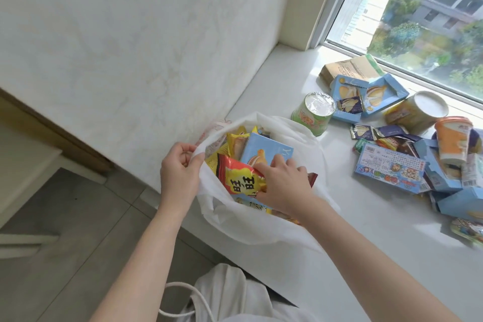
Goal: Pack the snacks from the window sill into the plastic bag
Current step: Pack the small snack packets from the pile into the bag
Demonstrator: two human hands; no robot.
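Where the white sill (366,230) meets the window (418,8), trees and buildings show outside. A pale wall (130,47) stands on the left, and the floor (78,217) below is grey. Snacks (389,168) lie spread on the sill: blue boxes, small packets, a green cup (313,111) and an orange cup (452,141). The white bag (261,230) sits at the sill's near edge, its mouth wide open. A red packet (235,178) and a blue box (264,149) fill it. The left hand (179,172) pinches the bag's rim. The right hand (282,185) rests on the packets inside with bent fingers; I cannot tell if it grips one.
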